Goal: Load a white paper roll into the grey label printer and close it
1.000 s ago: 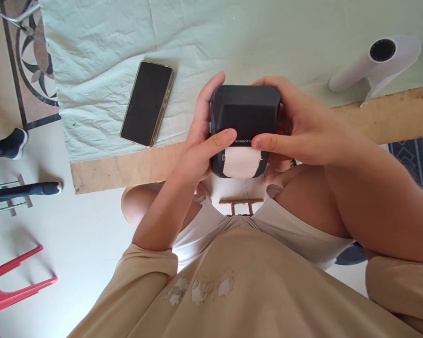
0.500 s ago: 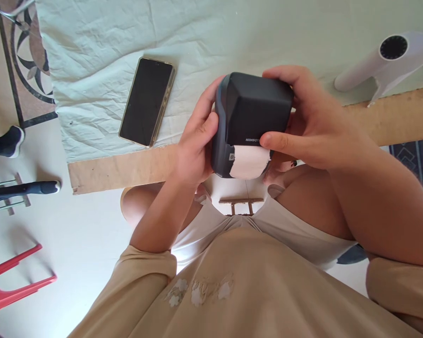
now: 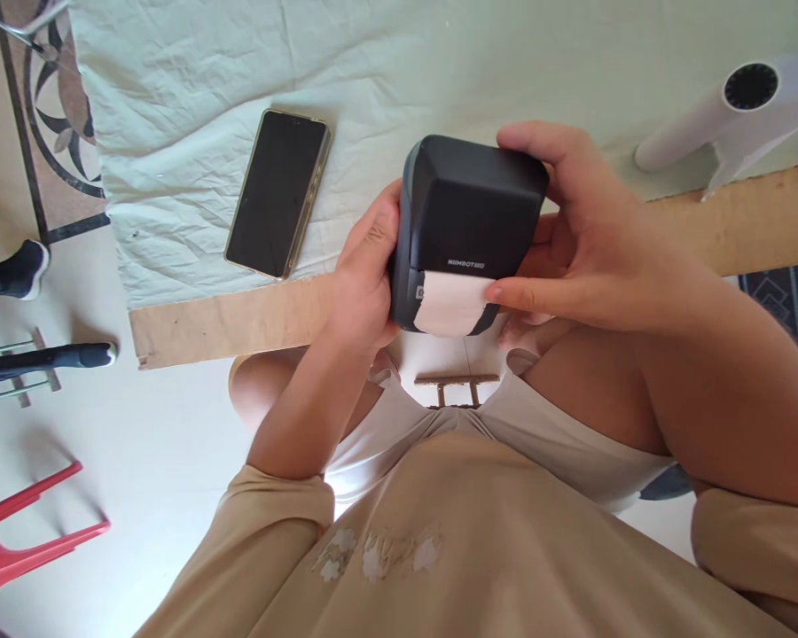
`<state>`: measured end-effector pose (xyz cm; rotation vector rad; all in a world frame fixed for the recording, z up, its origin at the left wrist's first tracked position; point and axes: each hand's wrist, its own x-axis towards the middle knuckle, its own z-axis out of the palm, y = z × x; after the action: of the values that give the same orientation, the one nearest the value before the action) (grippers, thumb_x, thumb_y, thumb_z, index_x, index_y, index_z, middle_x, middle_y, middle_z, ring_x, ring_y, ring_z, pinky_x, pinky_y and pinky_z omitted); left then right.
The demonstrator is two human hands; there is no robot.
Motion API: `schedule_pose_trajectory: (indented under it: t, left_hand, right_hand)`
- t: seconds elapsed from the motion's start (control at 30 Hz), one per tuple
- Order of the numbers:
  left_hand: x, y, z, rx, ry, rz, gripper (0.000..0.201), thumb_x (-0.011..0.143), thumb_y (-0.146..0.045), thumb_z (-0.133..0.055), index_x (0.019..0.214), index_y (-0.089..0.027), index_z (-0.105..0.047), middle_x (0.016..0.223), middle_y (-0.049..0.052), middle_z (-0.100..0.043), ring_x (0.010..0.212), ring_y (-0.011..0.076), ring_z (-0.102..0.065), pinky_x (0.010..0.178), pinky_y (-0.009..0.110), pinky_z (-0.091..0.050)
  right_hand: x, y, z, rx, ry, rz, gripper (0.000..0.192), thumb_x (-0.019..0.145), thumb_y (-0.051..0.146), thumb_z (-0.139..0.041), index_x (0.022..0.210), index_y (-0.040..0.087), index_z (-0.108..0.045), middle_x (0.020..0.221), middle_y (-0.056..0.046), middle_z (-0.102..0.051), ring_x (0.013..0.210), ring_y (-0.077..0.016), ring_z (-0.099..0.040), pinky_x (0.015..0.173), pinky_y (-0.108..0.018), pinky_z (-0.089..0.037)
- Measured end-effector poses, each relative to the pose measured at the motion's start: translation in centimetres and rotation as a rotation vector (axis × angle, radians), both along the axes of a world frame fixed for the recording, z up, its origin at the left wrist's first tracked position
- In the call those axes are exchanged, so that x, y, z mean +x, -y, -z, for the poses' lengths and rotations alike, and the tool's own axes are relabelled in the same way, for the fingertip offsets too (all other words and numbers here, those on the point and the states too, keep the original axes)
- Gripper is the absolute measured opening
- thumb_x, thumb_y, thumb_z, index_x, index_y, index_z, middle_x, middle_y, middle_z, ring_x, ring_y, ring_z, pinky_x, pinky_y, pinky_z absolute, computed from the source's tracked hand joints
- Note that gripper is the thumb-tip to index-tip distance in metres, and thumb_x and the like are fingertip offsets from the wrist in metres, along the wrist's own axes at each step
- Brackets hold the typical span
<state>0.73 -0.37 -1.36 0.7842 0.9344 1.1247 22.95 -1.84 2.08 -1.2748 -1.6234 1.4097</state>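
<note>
A black label printer marked NIIMBOT is held above the table's near edge, its front tilted toward me. White paper with a torn end sticks out of its slot and hangs over the lower front. My left hand is closed round the printer's left side, with most of its fingers hidden behind it. My right hand grips the right side: its fingers touch the upper right corner and side, and the thumb tip presses at the right edge of the paper.
On the pale green cloth lies a dark-screened phone, left of the printer. A white paper roll with a loose end rests at the right. A bare wooden strip edges the table. Red stool legs and another person's feet are at the left.
The printer has shifted slightly left and turned a little in my hands. My right thumb has slid from the casing by the lettering down to the paper's edge; my left thumb has moved up.
</note>
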Motion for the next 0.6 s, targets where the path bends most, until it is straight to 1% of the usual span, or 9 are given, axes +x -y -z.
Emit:
schedule_pose_trajectory:
  t: [0.07, 0.13, 0.23, 0.3, 0.33, 0.4, 0.47, 0.53, 0.6]
  left_hand:
    - [0.1, -0.1, -0.1, -0.004, 0.008, 0.001, 0.036, 0.105, -0.055, -0.072, 0.078, -0.032, -0.069, 0.074, 0.003, -0.066, 0.108, 0.0254, -0.076, 0.087, 0.032, -0.06]
    - [0.4, -0.1, -0.4, -0.026, 0.055, 0.0, 0.032, 0.106, -0.051, -0.072, 0.081, -0.031, -0.073, 0.08, 0.003, -0.071, 0.109, 0.0234, -0.076, 0.091, 0.03, -0.062]
    - [0.8, -0.1, -1.0, -0.068, 0.128, 0.034, 0.032, 0.11, -0.051, -0.066, 0.099, -0.026, -0.081, 0.099, 0.004, -0.08, 0.12, 0.0243, -0.079, 0.101, 0.034, -0.064]
    - [0.8, -0.1, -1.2, -0.059, 0.174, 0.075, 0.034, 0.111, -0.051, -0.065, 0.106, -0.023, -0.083, 0.107, 0.006, -0.082, 0.13, 0.0272, -0.079, 0.103, 0.035, -0.065]
    - [0.7, -0.1, -1.3, -0.056, 0.209, 0.097, 0.033, 0.111, -0.049, -0.064, 0.108, -0.021, -0.083, 0.109, 0.007, -0.083, 0.13, 0.0275, -0.08, 0.101, 0.034, -0.065]
    - [0.4, -0.1, -1.2, -0.134, 0.316, 0.119, 0.033, 0.114, -0.039, -0.059, 0.112, -0.017, -0.083, 0.106, 0.007, -0.081, 0.12, 0.0263, -0.085, 0.095, 0.03, -0.065]
    - [0.2, -0.2, -1.1, -0.173, 0.361, 0.128, 0.034, 0.114, -0.034, -0.056, 0.114, -0.016, -0.084, 0.103, 0.005, -0.081, 0.103, 0.0208, -0.086, 0.09, 0.025, -0.064]
    - [0.3, -0.2, -1.1, -0.097, 0.291, 0.156, 0.028, 0.109, -0.036, -0.064, 0.109, -0.018, -0.086, 0.1, 0.004, -0.081, 0.089, 0.0173, -0.082, 0.08, 0.022, -0.063]
    - [0.6, -0.1, -1.2, 0.003, 0.123, 0.132, 0.024, 0.102, -0.044, -0.074, 0.104, -0.024, -0.087, 0.098, 0.004, -0.081, 0.081, 0.0166, -0.074, 0.069, 0.024, -0.061]
  right_hand:
    - [0.2, 0.0, -0.2, 0.035, 0.041, -0.013, 0.094, 0.082, 0.048, -0.093, 0.164, 0.041, -0.046, 0.17, -0.004, -0.051, 0.106, -0.0165, -0.078, 0.094, -0.037, -0.076]
    - [0.4, 0.0, -0.3, 0.159, 0.149, 0.038, 0.089, 0.082, 0.052, -0.094, 0.16, 0.04, -0.053, 0.167, -0.003, -0.056, 0.106, -0.0172, -0.076, 0.089, -0.037, -0.075]
    - [0.7, 0.3, -0.3, 0.413, 0.315, 0.2, 0.081, 0.078, 0.064, -0.095, 0.148, 0.034, -0.067, 0.142, -0.005, -0.069, 0.091, -0.0149, -0.07, 0.071, -0.034, -0.067]
    - [0.9, 0.7, -0.5, 0.501, 0.341, 0.333, 0.067, 0.086, 0.071, -0.087, 0.138, 0.032, -0.072, 0.131, -0.006, -0.071, 0.079, -0.0121, -0.065, 0.059, -0.033, -0.058]
    - [1.0, 0.9, -0.6, 0.524, 0.345, 0.396, 0.057, 0.093, 0.073, -0.081, 0.132, 0.031, -0.074, 0.129, -0.006, -0.071, 0.075, -0.0115, -0.064, 0.057, -0.034, -0.055]
    - [1.2, 1.2, -1.0, 0.557, 0.362, 0.473, 0.045, 0.105, 0.072, -0.067, 0.12, 0.03, -0.075, 0.131, -0.005, -0.071, 0.076, -0.0129, -0.067, 0.059, -0.036, -0.057]
    - [1.3, 1.5, -1.3, 0.571, 0.372, 0.477, 0.04, 0.11, 0.068, -0.06, 0.115, 0.03, -0.072, 0.133, -0.004, -0.071, 0.085, -0.016, -0.073, 0.067, -0.04, -0.064]
    - [1.4, 1.7, -1.7, 0.577, 0.371, 0.471, 0.039, 0.112, 0.067, -0.057, 0.113, 0.03, -0.07, 0.135, -0.004, -0.069, 0.1, -0.0212, -0.079, 0.075, -0.043, -0.068]
    - [1.4, 1.8, -2.0, 0.486, 0.318, 0.459, 0.036, 0.11, 0.067, -0.06, 0.112, 0.032, -0.07, 0.136, -0.004, -0.068, 0.117, -0.0265, -0.078, 0.086, -0.046, -0.071]
